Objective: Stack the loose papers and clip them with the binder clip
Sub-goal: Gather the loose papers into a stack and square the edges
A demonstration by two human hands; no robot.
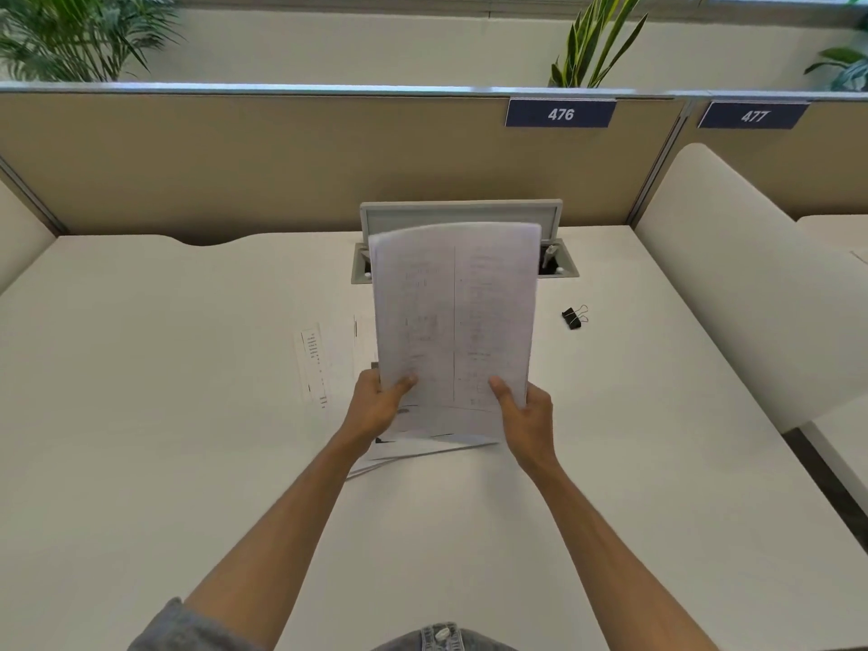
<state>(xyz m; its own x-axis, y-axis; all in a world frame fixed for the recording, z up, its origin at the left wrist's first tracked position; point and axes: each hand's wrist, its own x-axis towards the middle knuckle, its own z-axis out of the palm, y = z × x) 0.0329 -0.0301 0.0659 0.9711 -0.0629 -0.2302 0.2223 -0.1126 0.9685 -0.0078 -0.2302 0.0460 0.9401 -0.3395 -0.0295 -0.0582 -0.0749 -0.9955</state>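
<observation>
A sheaf of printed white papers [455, 317] stands upright over the middle of the white desk [164, 415]. My left hand [375, 404] grips its lower left edge and my right hand [523, 415] grips its lower right edge, thumbs on the near face. Under the sheaf, more loose sheets [422, 451] lie flat on the desk, fanned out toward the left. Another printed sheet [312, 361] lies to the left of my hands. The black binder clip [574, 317] sits on the desk to the right, apart from the papers and from both hands.
A grey cable hatch [462, 216] stands open behind the papers at the desk's back edge. A tan partition [282, 162] closes the back, with number plates 476 and 477. A white side divider [732, 274] bounds the right.
</observation>
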